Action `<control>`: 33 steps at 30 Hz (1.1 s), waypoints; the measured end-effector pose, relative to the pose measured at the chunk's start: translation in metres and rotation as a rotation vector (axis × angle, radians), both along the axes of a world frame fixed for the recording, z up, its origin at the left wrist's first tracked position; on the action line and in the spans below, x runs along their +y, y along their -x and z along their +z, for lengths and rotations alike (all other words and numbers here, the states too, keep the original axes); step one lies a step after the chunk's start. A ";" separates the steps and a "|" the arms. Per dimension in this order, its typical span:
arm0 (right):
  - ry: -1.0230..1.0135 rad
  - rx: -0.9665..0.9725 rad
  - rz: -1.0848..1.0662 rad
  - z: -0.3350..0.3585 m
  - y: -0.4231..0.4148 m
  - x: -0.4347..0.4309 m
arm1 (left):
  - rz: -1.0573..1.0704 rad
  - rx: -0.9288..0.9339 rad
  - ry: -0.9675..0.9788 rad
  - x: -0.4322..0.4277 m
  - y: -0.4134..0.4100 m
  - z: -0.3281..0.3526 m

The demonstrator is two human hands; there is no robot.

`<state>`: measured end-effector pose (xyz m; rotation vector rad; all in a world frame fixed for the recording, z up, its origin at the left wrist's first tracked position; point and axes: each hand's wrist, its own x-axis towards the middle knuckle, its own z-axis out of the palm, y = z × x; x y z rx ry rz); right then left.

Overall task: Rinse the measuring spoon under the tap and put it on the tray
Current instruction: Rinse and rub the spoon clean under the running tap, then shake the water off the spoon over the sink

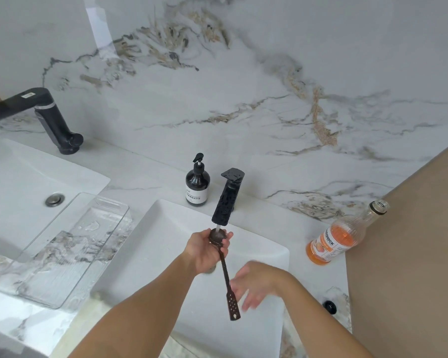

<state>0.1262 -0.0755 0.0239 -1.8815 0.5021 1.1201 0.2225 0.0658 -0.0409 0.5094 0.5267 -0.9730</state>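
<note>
- Left hand [207, 250] cups the round bowl of the measuring spoon [224, 264], fingers curled around it, right under the spout of the matte black tap [227, 196]; thin water stream hits the bowl.
- Spoon is dark, long thin handle, flat perforated paddle at its near end, hanging over the white rectangular sink [150, 244].
- Right hand [256, 284] blurred, fingers spread loose, beside the handle's lower part; cannot tell if touching.
- Tray [70, 244]: clear ribbed plastic, rounded corners, slot handle, wet, flat on the marble counter left of the sink, bridging toward a second basin.
- Dark glossy pump bottle [197, 184], white label, just left of the tap.
- Ribbed glass bottle [343, 233], orange liquid, uncapped, right of the sink.
</note>
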 end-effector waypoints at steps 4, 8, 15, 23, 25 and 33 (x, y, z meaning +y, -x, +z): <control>0.532 -0.836 -0.188 0.040 -0.041 -0.003 | 0.002 -0.020 -0.032 0.002 -0.005 -0.003; 0.563 -1.124 0.068 0.076 -0.077 0.013 | 0.010 -0.053 -0.076 0.003 -0.010 -0.004; 0.604 -0.928 0.304 0.059 -0.075 0.018 | -0.059 -0.107 -0.105 -0.001 -0.013 0.000; 0.287 -0.844 -0.602 -0.013 -0.006 0.054 | -0.171 -0.136 -0.176 0.008 -0.008 0.008; 0.020 -0.420 -0.666 -0.032 0.011 0.070 | -0.166 -0.135 -0.191 0.008 -0.005 0.012; -0.454 -0.411 -0.782 -0.042 0.029 0.091 | -0.246 -0.291 -0.092 0.033 0.004 0.049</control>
